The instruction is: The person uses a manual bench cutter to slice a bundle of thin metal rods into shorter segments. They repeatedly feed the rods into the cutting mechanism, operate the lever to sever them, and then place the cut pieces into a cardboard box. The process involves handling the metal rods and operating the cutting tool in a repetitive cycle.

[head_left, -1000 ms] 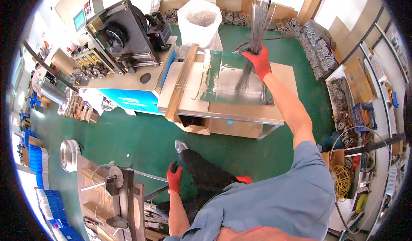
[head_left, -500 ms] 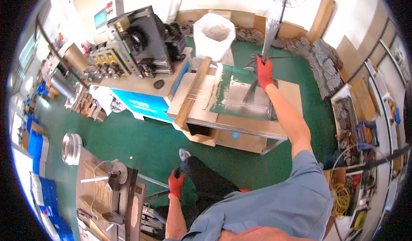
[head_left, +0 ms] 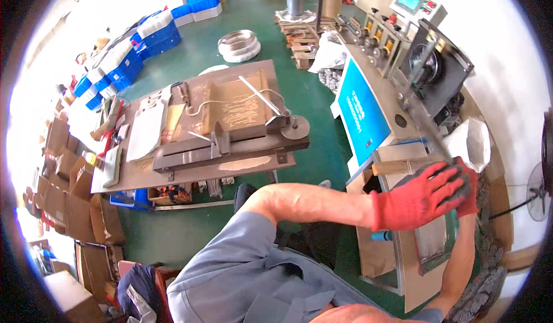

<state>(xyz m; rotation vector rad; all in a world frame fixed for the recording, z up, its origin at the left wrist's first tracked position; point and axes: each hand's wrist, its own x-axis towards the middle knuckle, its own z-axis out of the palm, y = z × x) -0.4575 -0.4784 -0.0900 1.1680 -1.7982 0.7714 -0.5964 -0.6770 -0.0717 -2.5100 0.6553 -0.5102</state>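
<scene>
My right hand (head_left: pixel 469 192), in a red glove, is closed round a bundle of thin grey wires (head_left: pixel 427 128). The bundle slants up and left from the hand and is smeared by motion. Across my body reaches my left hand (head_left: pixel 406 205), in a red glove with dark fingertips. Its fingers lie stretched out against the right hand, near the bundle; their tips are partly hard to make out. Both hands are above a cardboard-topped table (head_left: pixel 423 291) bearing a green sheet with a grey metallic area (head_left: pixel 432 243) and a wooden bar (head_left: pixel 397 166).
Beyond the table stands a blue-fronted machine (head_left: pixel 363 113) with a small screen. A white sack (head_left: pixel 469 144) is at its right. To my left is a brown workbench (head_left: pixel 138 173) with a metal fixture (head_left: pixel 224 147). Blue crates (head_left: pixel 124 64) and a coil (head_left: pixel 239 45) lie farther off.
My view has swung left. My left hand has come from low beside the workbench across to the right hand. The bundle, still in my right hand, now slants up-left.
</scene>
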